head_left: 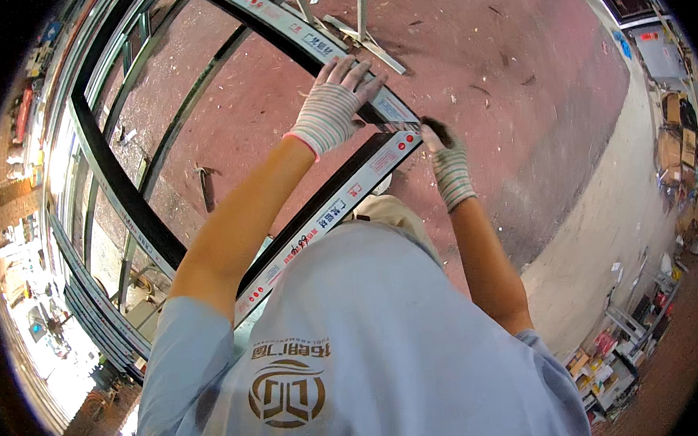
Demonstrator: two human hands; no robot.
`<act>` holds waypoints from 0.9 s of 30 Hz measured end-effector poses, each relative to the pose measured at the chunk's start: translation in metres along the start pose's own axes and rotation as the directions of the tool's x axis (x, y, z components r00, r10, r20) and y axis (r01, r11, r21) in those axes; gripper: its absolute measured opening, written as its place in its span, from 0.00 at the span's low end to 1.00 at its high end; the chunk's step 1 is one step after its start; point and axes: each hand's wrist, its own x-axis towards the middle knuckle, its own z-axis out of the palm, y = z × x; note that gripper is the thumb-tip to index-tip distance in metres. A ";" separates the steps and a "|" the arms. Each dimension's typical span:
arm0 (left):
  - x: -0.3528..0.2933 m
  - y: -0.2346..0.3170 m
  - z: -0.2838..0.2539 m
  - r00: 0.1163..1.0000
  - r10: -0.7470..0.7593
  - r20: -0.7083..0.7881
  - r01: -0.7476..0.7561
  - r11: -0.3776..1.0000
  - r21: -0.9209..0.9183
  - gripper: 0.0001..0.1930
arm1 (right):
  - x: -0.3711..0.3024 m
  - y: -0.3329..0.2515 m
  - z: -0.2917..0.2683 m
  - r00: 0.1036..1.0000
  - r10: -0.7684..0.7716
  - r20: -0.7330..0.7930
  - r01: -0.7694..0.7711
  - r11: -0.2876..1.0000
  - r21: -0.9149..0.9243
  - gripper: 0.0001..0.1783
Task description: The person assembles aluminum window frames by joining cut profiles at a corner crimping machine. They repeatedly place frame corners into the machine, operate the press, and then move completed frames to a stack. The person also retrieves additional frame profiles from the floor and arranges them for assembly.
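A large dark metal window frame [336,195], its profiles covered with printed white protective film, lies in front of my body. Two of its rails meet at a corner on the right, where a narrow seam shows. My left hand [330,107], in a striped knit glove, grips the far rail close to that corner. Its fingers reach spread over the top, with the thumb at the inner side. At the corner's outer end, my right hand [447,156], gloved alike with dark-stained fingers, is closed on the frame. Its fingertips are partly hidden.
More long metal profiles [103,313] and frames crowd the left side. A light-coloured stand [364,45] rises from the reddish floor [518,112] beyond the rail. A dark tool-like piece [205,188] lies inside the frame's outline. Boxes and clutter [610,366] line the right edge.
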 end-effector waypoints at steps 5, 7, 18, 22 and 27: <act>0.029 -0.010 0.016 0.999 -0.022 0.039 0.023 0.999 -0.024 0.49 | 0.002 -0.011 0.005 0.993 0.101 0.068 -0.111 0.981 0.161 0.17; 0.032 -0.014 0.019 1.000 -0.014 0.022 0.015 0.999 -0.046 0.47 | 0.004 -0.004 0.006 0.990 0.132 0.059 -0.143 0.946 0.290 0.15; 0.037 -0.026 0.031 0.991 0.097 -0.096 -0.110 0.985 -0.136 0.46 | 0.008 -0.001 0.015 0.981 0.196 0.004 -0.186 0.924 0.336 0.15; 0.041 -0.030 0.036 0.992 0.111 -0.066 -0.117 0.988 -0.104 0.45 | 0.003 -0.010 0.018 0.974 0.225 0.002 -0.208 0.898 0.388 0.15; 0.039 -0.032 0.041 0.983 0.115 -0.143 -0.134 0.982 -0.133 0.45 | 0.001 -0.021 0.021 0.963 0.265 -0.039 -0.239 0.915 0.324 0.16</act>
